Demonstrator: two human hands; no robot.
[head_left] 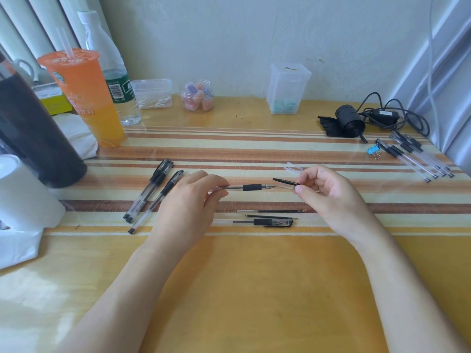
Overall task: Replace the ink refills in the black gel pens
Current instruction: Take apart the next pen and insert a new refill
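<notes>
ok, left hand (190,197) pinches a pen (251,187) mid-table, tip pointing right, its rear end hidden under the fingers. right hand (328,192) pinches a cap (285,181), whose clear part is hard to make out. refills (280,211) lie just near of the pen.

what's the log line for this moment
left hand: holds pen | right hand: pinches cap | cap: off, near pen tip | capped pens: lying left | refills: below hands
</notes>
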